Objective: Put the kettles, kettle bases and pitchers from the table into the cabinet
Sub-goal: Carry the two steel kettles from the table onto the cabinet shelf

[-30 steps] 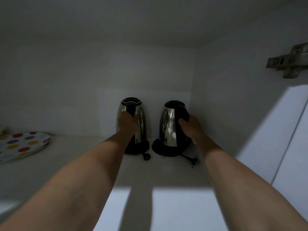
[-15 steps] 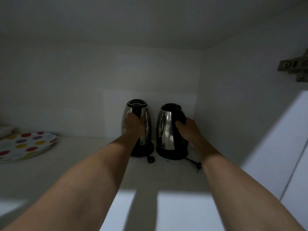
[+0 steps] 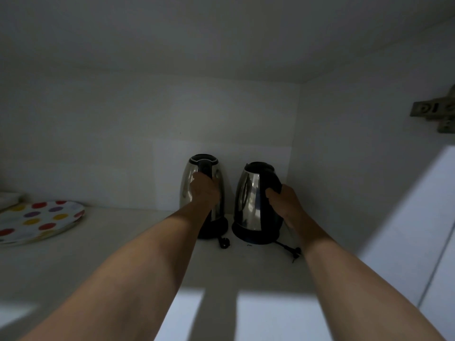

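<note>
Two steel kettles with black lids stand on black bases at the back right of a dim cabinet shelf. My left hand grips the black handle of the left kettle, which sits upright on its base. My right hand holds the handle of the right kettle, upright on its own base. A black plug lies in front of the left base, and another cord with plug trails right of the other base.
A white plate with coloured dots rests at the shelf's left end. The cabinet's right wall is close to the right kettle, with a metal door hinge higher up. Bare shelf lies between plate and kettles.
The right kettle has shifted slightly right, leaving a wider gap to the left kettle. Both hands keep their grip on the handles.
</note>
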